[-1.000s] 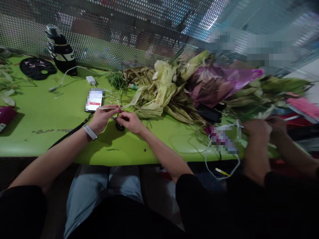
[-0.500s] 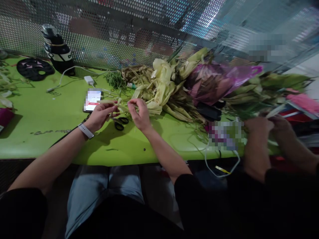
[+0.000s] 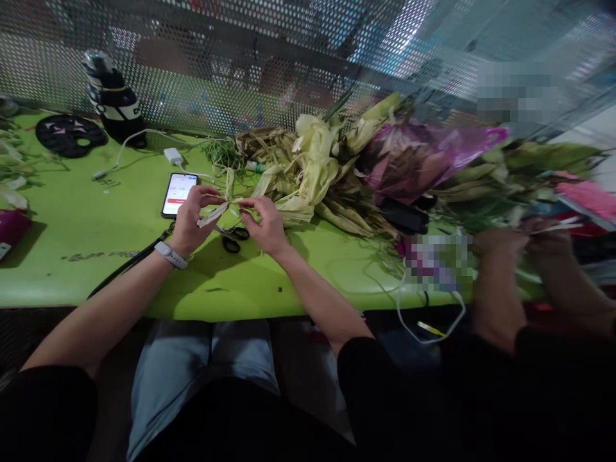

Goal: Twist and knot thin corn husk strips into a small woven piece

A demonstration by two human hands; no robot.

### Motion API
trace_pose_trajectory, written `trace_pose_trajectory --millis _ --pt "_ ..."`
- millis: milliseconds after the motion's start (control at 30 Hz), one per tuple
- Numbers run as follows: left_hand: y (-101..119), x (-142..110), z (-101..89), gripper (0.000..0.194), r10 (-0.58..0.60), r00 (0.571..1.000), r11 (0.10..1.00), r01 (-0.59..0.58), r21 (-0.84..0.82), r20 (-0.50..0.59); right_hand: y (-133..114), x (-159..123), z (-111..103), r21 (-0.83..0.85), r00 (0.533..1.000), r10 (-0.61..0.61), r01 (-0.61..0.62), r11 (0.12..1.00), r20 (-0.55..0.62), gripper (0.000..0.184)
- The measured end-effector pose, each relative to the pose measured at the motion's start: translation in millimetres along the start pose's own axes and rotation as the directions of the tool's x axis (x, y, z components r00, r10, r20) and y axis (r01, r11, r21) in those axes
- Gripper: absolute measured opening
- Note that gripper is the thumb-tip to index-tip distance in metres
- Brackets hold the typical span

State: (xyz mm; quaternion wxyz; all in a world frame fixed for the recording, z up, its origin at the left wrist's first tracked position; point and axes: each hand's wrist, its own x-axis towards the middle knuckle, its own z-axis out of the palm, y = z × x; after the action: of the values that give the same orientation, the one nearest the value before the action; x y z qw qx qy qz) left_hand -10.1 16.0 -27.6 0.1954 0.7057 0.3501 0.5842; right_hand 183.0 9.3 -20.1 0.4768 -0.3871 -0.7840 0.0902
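Pale corn husk strips (image 3: 230, 191), joined in a small bundle, are held up between my two hands above the green table (image 3: 250, 282). My left hand (image 3: 193, 217), with a white wristband, is closed on the left side of the strips, one strip end sticking out below its fingers. On the other side my right hand (image 3: 264, 223) pinches the strips between thumb and fingertips. Black-handled scissors (image 3: 231, 244) lie under the hands, their blades partly hidden. A lit phone (image 3: 174, 192) rests just behind my left hand. The heap of dried corn husks (image 3: 315, 160) lies beyond my right hand.
A pink plastic bag (image 3: 399, 160) sits among the husks. Dark bottle (image 3: 115, 106), black mask-shaped object (image 3: 71, 136) and white cable adapter (image 3: 173, 156) stand or lie at the back left. Another person's hands (image 3: 500, 244) work at the right. Perforated metal panel (image 3: 206, 70) borders the back.
My left hand has turned and opened its fingers slightly around the strips, which now stand more upright. My right hand has shifted slightly down and left. The other person's strip has changed angle.
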Motion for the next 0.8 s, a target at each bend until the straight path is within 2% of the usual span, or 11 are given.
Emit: trace_pose_trajectory --millis 167,267,400,533,633,733,800 --pt "-1 -3 -6.0 0.040 0.124 0.988 0.991 -0.128 0.046 0.087 0 -2 3 0.013 0.999 -0.009 0.010 1.000 -0.049 0.025" --pt "0 -3 -4.4 0.037 0.116 0.990 0.993 -0.119 0.028 0.086 0 -2 3 0.012 0.999 -0.010 0.010 1.000 -0.038 0.024" --pt "10 -2 -1.2 0.035 0.049 0.997 0.999 -0.049 0.003 0.064 -6 -1 1 -0.001 1.000 0.006 -0.006 1.000 -0.019 0.024" --pt "24 -2 -0.2 0.043 -0.104 0.980 0.993 0.113 -0.046 0.172 -13 -1 -3 0.013 0.999 0.030 -0.030 0.999 0.010 0.024" --pt "27 -2 0.9 0.033 -0.242 0.953 0.938 0.278 -0.208 0.183 -15 0 -5 0.117 0.996 0.088 -0.089 0.989 0.014 0.023" --pt "25 -1 1.2 0.029 -0.400 0.875 0.787 0.480 -0.387 0.273 -11 3 -7 0.340 0.963 0.267 -0.262 0.903 0.033 0.024" --pt "22 0 0.7 0.030 -0.475 0.810 0.657 0.586 -0.474 0.344 -7 6 -7 0.491 0.896 0.436 -0.419 0.764 0.086 0.026"
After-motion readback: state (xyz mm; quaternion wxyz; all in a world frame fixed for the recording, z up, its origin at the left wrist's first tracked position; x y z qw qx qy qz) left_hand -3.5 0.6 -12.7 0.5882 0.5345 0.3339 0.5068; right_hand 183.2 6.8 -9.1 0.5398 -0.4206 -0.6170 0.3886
